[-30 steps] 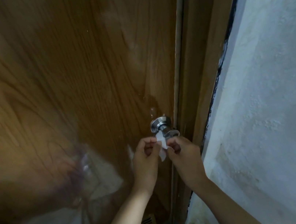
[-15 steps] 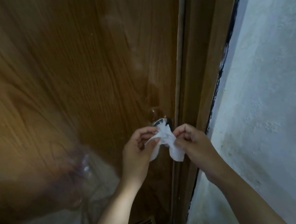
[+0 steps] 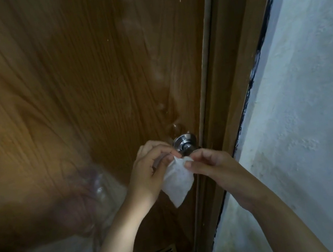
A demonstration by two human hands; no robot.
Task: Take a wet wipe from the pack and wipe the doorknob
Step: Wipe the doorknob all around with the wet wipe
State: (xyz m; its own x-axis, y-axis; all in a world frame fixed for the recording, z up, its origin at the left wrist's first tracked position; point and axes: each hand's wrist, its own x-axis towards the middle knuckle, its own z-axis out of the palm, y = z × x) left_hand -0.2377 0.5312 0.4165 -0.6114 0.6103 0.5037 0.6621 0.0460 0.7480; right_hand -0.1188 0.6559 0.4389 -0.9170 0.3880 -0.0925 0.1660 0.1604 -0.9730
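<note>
Two hands close together: our L hand & R hand each pinch the wet wipe by its top, just below the doorknob at the door's right edge; wipe's out, so approx half done; wiping the knob's left, we judge.

Head-worn view (wide-angle) faces the door — close, angled downward.

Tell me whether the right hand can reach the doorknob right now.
Probably yes: the right hand sits just below the doorknob, with nothing between them. It pinches the wet wipe, which the left hand also holds.
</note>
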